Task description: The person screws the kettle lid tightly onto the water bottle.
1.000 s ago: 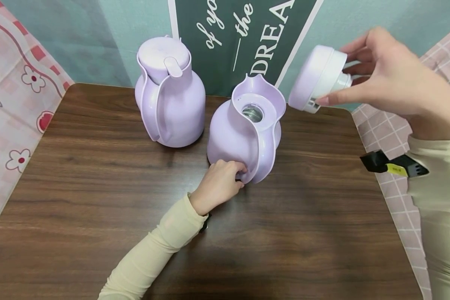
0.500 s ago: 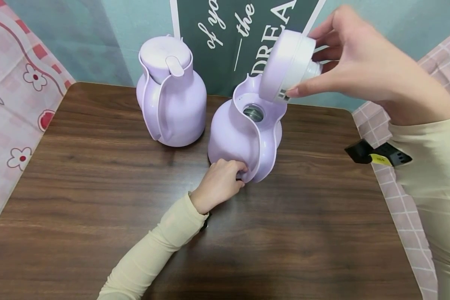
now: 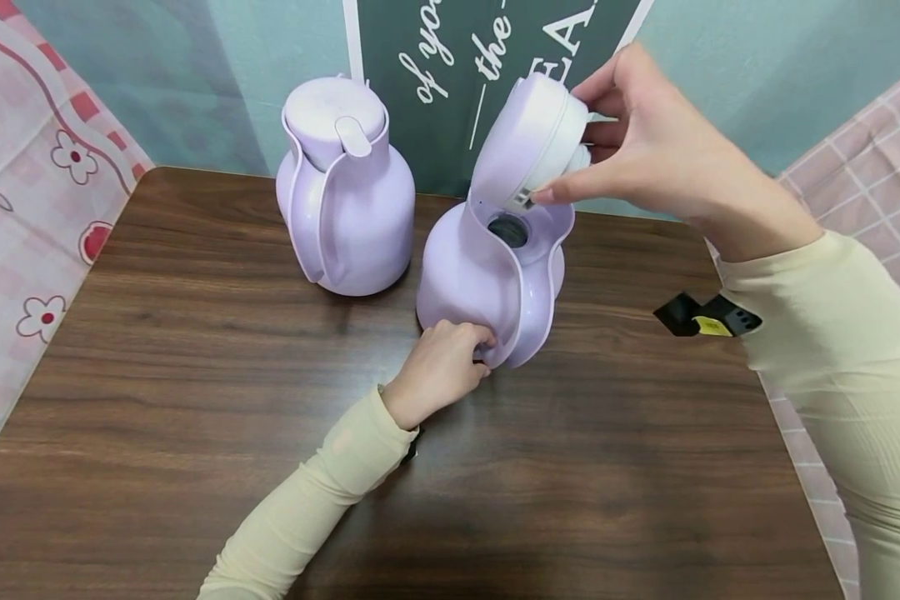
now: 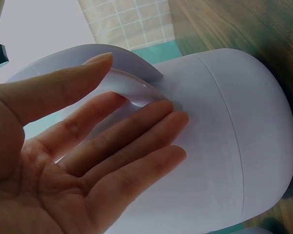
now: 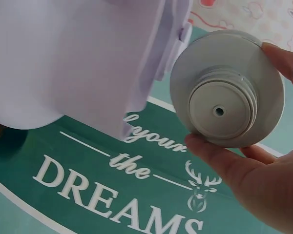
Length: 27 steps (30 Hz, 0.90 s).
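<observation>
A lilac vacuum jug (image 3: 457,271) stands uncapped on the table, its round mouth showing inside the flared collar. At the lower end of its handle (image 3: 536,321) is my left hand (image 3: 442,367), with thumb and fingers either side of the handle. In the left wrist view, the other fingers of the left hand (image 4: 88,161) lie loosely near the jug body (image 4: 205,141). My right hand (image 3: 660,158) grips the jug's lid (image 3: 536,137) by its edge, tilted over the collar. The right wrist view shows the threaded stopper (image 5: 219,109) on the lid's underside.
A second lilac vacuum jug (image 3: 363,217), with its lid on, stands to the left. Both jugs are near the back edge of the wooden table (image 3: 217,400). Behind them hangs a lettered green cloth (image 3: 457,100).
My right hand has carried the lid leftward from the right side to above the uncapped jug's collar. My left hand has stayed at the handle.
</observation>
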Tool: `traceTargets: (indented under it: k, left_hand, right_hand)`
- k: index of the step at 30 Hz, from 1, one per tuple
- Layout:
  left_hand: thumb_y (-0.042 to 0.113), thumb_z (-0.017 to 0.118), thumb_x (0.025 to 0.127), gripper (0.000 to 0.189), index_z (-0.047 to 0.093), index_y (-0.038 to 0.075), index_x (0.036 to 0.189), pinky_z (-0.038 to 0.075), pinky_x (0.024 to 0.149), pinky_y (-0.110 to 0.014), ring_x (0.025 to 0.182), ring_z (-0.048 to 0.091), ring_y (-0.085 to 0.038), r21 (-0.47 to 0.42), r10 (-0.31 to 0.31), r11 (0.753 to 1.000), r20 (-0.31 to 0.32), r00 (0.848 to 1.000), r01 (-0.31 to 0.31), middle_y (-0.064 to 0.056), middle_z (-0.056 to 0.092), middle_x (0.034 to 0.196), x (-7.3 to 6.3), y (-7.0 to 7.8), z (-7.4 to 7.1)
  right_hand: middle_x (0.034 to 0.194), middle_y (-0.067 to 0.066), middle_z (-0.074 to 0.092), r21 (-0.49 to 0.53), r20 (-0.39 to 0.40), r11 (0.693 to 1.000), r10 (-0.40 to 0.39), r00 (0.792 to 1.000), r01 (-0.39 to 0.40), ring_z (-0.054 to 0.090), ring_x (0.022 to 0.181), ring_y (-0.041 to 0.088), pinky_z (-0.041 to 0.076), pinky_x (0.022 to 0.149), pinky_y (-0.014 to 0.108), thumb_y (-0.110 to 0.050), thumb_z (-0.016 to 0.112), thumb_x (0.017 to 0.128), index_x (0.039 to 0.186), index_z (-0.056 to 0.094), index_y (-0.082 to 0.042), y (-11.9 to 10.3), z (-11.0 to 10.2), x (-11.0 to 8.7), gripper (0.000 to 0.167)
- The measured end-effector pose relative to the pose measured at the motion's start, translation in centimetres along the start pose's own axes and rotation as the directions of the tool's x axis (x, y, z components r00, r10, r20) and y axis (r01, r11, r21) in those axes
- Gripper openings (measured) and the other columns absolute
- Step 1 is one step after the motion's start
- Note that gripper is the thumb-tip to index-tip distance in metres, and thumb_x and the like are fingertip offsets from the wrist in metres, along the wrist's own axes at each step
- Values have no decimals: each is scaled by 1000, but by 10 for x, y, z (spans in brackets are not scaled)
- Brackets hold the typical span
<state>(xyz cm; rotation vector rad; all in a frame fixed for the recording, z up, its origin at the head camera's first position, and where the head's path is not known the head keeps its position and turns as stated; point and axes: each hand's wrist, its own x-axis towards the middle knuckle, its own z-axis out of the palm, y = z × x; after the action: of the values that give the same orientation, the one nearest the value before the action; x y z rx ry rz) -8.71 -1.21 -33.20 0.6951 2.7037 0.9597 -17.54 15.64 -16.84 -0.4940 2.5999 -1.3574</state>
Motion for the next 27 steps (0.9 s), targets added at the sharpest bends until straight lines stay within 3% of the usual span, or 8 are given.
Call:
traceTargets:
  k: [10,20,27]
  left_hand:
    - [6,72,74,20,70,11,93,46,72,-37,77,61,-19,-4,1,1000,3,1000,-1,1,67,84,-4,-3,3]
    - [7,72,74,20,69,11,93,46,72,-36,76,60,-18,-9,-3,1000,3,1000,3,1,66,83,-4,-4,3]
    - [6,72,73,21,70,11,94,46,72,-36,76,61,-18,-14,-2,1000,2,1000,2,0,67,85,-4,-3,3]
  right_hand:
    - [118,15,52,57,48,998,39,998,-42,61,97,21,49,73,23,2,78,66,107,33,-14,8,13,-8,63]
    - [123,16,47,41,78,996,75,994,-78,54,107,22,47,77,21,4,77,66,113,32,-12,29,11,-8,67]
    - [125,14,45,64,124,996,51,991,-59,54,103,23,47,78,22,6,76,67,131,32,-15,30,10,-9,81]
